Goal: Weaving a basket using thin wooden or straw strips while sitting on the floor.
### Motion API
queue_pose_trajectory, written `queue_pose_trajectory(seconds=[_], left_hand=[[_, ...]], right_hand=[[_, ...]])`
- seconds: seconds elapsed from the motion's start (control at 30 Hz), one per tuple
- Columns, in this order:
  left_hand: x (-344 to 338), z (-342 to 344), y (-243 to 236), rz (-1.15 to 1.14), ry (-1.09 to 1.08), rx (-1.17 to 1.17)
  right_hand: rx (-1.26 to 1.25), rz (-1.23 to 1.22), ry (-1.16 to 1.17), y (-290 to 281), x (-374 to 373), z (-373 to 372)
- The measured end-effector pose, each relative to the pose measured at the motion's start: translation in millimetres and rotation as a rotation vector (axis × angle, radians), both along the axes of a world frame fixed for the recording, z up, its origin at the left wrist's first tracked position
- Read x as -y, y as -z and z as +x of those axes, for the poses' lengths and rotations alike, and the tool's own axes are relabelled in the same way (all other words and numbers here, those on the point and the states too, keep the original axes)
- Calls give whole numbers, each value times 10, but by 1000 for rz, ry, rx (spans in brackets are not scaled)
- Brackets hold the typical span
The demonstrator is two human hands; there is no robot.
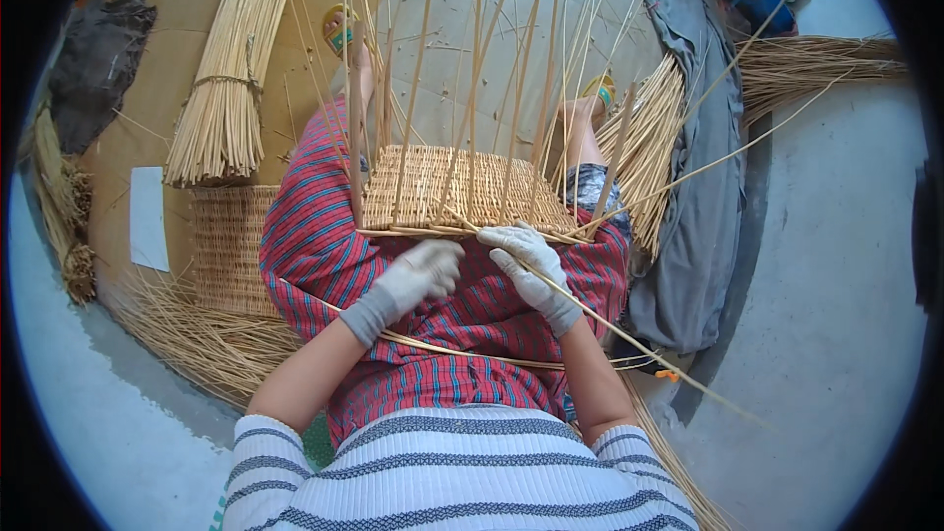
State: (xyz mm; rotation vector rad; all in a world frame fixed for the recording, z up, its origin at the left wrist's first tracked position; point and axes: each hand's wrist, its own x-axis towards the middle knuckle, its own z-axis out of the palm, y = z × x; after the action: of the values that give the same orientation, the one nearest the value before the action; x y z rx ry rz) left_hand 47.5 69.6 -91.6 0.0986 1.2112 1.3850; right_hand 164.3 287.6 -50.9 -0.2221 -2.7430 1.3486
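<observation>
Far left: dark cloth (98, 54) on brown cardboard (177, 0), a tied bundle of pale cane rods (224, 98), a white sheet (148, 216), a flat woven panel (226, 246), loose straw (197, 334) on the floor. Centre, on the lap over a red striped skirt (315, 246): half-woven wicker basket (447, 187), upright stakes fanning away and screening both sandalled feet. Left hand (418, 275), grey-gloved, fingers curled shut against the near rim; whether pinching a strand, cannot tell. Right hand (526, 256), white-gloved, fingers pressed together, pinching a long weaving strand (629, 339) trailing lower right. Right: second rod bundle (649, 152), grey cloth (703, 187), more reeds (821, 64). Pale concrete floor (836, 285).
</observation>
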Motion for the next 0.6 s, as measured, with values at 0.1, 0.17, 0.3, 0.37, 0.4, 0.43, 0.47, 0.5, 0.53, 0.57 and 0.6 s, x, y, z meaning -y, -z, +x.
queue_pose_trajectory(seconds=[0.1,0.17,0.3,0.37,0.4,0.43,0.47,0.5,0.53,0.57,0.6], left_hand=[[38,-56,247,-146,-314,172],[33,-33,71,-50,-151,125],[-77,17,-179,86,-325,429],[-47,20,-103,157,-368,538],[-61,37,-88,147,-423,671],[-108,63,-99,138,-472,808],[-290,9,-322,-102,-599,902],[-293,-23,-368,-105,-597,905],[-297,-39,-418,-88,-640,934],[-275,-48,-439,-68,-693,961],[-143,6,-185,187,-642,1018]], right_hand=[[5,0,79,-481,222,-28],[-9,154,49,-799,295,18],[-67,166,-63,-777,429,-101],[-67,203,-95,-769,467,-168],[-71,247,-120,-781,487,-204],[-67,244,-121,-822,517,-221],[-9,253,-138,-848,535,-235],[48,262,-155,-856,552,-259],[27,253,-140,-863,580,-293],[24,254,-144,-836,614,-324],[24,211,-123,-789,647,-337]])
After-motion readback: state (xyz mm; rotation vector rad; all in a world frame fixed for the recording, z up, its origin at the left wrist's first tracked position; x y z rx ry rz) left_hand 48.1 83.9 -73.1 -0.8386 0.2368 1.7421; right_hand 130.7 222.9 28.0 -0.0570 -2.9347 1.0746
